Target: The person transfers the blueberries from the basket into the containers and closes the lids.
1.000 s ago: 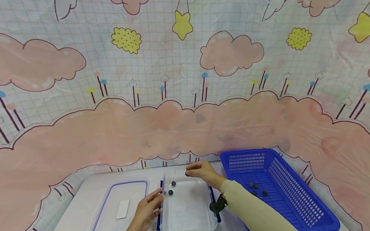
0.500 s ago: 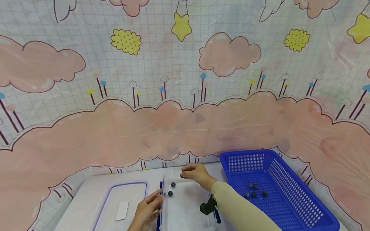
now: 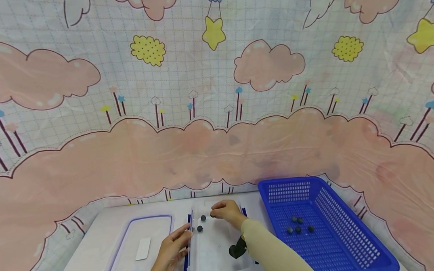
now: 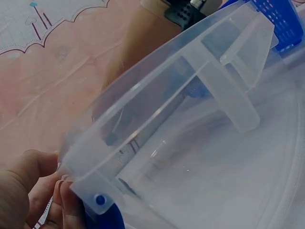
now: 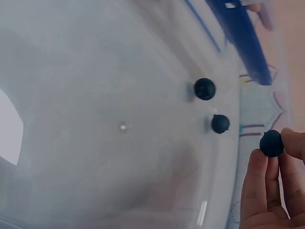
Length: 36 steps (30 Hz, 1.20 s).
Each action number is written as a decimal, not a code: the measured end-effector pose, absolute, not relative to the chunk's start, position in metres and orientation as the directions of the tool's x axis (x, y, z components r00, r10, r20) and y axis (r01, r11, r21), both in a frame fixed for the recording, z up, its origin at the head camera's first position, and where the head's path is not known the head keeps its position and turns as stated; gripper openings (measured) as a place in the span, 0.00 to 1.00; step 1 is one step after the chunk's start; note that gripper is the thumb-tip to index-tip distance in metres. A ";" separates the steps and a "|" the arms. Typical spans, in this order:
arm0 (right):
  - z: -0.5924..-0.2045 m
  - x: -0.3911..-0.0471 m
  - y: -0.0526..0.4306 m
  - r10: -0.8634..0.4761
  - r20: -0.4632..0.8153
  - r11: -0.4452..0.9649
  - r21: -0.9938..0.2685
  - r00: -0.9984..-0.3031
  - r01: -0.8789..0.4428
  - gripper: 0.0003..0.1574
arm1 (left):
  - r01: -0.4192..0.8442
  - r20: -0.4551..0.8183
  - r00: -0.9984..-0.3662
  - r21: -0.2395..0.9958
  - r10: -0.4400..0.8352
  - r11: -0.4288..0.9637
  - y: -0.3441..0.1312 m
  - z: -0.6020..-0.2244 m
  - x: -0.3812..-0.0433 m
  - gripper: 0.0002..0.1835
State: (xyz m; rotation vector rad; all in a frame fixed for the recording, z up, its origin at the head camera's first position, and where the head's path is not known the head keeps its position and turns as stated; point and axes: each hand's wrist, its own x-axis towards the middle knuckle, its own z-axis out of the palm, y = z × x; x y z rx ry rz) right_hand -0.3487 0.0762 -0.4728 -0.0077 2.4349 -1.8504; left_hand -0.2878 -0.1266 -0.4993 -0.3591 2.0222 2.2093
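Observation:
A clear plastic box (image 3: 216, 252) with blue side latches stands before me. My left hand (image 3: 172, 246) holds its left side; in the left wrist view the thumb and fingertips (image 4: 66, 188) meet at the box's edge beside a blue latch (image 4: 102, 217). Over the box's far end, my right hand (image 3: 225, 212) pinches a blueberry (image 5: 271, 143) between thumb and fingertips. Two more blueberries lie in the box, one nearer the far end (image 3: 203, 218) and one close to the left wall (image 3: 200, 229).
A blue perforated basket (image 3: 338, 243) stands to the right, with several blueberries (image 3: 298, 229) on its floor. Left of the box lies a clear lid (image 3: 128, 236) with a blue rim and a small white rectangle (image 3: 143, 248) on it. A patterned cloth hangs behind the table.
My right hand has moved left and closer over the box's far end, still pinching the blueberry. More of the basket's blueberries show as the arm shifts. The left hand stays at the box's side.

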 end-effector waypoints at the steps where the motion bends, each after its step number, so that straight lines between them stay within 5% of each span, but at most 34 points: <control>1: -0.475 -0.348 0.076 -0.055 -0.064 0.282 -0.958 -0.996 0.046 0.16 | -0.253 -0.260 -0.963 0.963 -0.065 -0.096 -0.126 -0.499 -0.288 0.26; 18: -0.488 -0.347 0.068 0.025 -0.113 0.403 -0.908 -0.993 0.113 0.07 | -0.251 -0.261 -0.962 0.962 -0.078 -0.110 -0.125 -0.497 -0.286 0.26; 36: -0.469 -0.341 0.077 -0.041 0.020 0.427 -0.903 -0.999 -0.036 0.06 | -0.236 -0.244 -0.968 0.964 -0.062 -0.122 -0.125 -0.497 -0.284 0.26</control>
